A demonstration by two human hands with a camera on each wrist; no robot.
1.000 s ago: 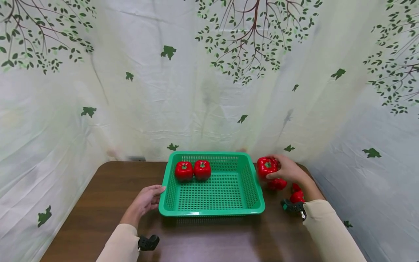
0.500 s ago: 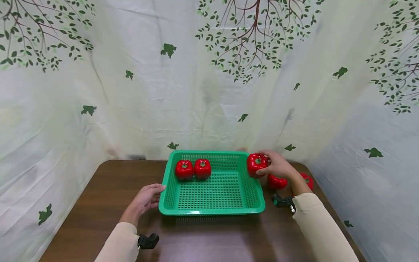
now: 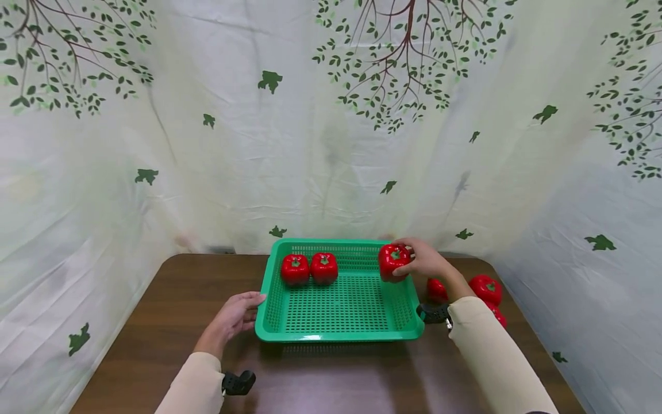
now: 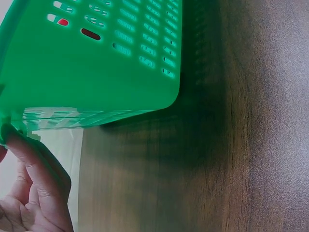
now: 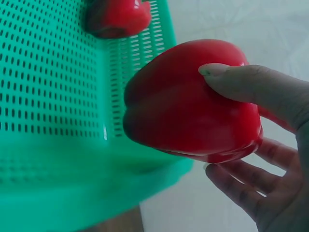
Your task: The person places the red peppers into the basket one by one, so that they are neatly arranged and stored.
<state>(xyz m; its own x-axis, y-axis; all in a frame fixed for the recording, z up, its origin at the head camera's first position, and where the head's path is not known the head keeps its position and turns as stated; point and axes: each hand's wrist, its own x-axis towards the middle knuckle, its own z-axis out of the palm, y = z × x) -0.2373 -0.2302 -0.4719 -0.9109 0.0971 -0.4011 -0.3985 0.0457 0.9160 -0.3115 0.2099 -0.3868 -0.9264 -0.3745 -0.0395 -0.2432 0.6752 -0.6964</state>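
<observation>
A red bell pepper (image 3: 394,263) is held between the thumb and fingers of my right hand (image 3: 426,260), over the right side of the green plastic basket (image 3: 338,337). In the right wrist view the thumb presses one side of the bell pepper (image 5: 188,101), with fingers behind and below it. Side by side at the basket's back left stand two more red bell peppers, the left one (image 3: 295,270) and the right one (image 3: 324,268). My left hand (image 3: 236,315) pinches the basket's left rim; in the left wrist view its fingertips meet the rim at the edge of the picture.
Right of the basket, several red bell peppers lie on the brown wooden table (image 3: 170,322), one (image 3: 486,289) near its right edge and another (image 3: 437,290) partly behind my right wrist. A pale curtain (image 3: 331,172) with printed leaves hangs behind the table.
My right hand has carried the bell pepper leftward, from beside the basket to over its right side. The left hand stays at the left rim, and the two bell peppers inside have not moved.
</observation>
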